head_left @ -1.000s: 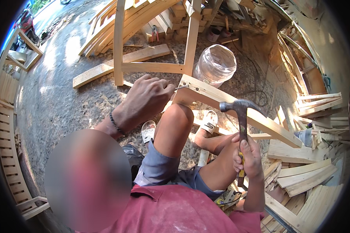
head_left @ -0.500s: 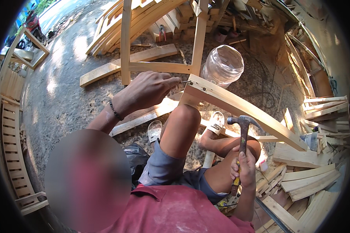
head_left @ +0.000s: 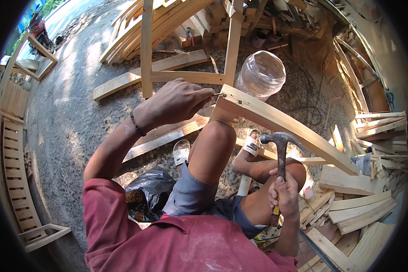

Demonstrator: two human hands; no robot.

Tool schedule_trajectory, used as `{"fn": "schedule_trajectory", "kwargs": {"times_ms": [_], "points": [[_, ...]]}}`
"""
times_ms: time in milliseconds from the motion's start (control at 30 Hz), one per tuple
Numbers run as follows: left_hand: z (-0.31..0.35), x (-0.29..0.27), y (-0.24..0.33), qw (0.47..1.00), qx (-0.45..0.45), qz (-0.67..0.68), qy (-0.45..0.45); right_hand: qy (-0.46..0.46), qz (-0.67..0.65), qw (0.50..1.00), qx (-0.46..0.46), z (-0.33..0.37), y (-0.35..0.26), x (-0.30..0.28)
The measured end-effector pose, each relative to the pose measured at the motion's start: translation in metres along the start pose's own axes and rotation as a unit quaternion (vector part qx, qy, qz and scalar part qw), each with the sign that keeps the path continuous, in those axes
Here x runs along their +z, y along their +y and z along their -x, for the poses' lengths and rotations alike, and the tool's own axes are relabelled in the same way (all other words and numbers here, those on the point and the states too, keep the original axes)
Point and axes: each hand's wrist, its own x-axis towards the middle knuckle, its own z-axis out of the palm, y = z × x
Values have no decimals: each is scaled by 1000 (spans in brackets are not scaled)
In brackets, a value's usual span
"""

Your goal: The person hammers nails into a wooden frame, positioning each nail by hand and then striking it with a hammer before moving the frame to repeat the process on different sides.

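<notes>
My left hand (head_left: 179, 102) is closed in a pinch on a thin metal pin (head_left: 218, 94), perhaps a nail or a punch. The pin's tip meets the near end of a pale wooden beam (head_left: 285, 129), beside a dark hole. The beam slants from above my raised knee down to the right. My right hand (head_left: 284, 195) wraps round the handle of a claw hammer (head_left: 281, 152). The hammer stands nearly upright above my right leg, its metal head apart from the beam and lower than the pin.
A wooden frame (head_left: 186, 77) rises just beyond the beam, with a clear plastic jar (head_left: 261, 75) beside it. Planks (head_left: 172, 133) lie on the ground. A black plastic bag (head_left: 152, 188) sits by my left leg. Wood pieces (head_left: 362, 213) are heaped at right; a slatted panel (head_left: 16, 167) stands far left.
The hammer head has shifted slightly left. My left hand stays at the beam's end with the pin, its wrist a little higher; more of my left arm shows.
</notes>
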Motion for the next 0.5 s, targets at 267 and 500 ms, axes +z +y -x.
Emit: {"fn": "schedule_trajectory", "kwargs": {"times_ms": [267,500], "points": [[-2,-2,1,999,3,-20,-31,-15,15,1000,7,-3,-8,6],[-8,-1,-5,996,39,-67,-40,-9,123,992,-6,-14,-33,12]]}}
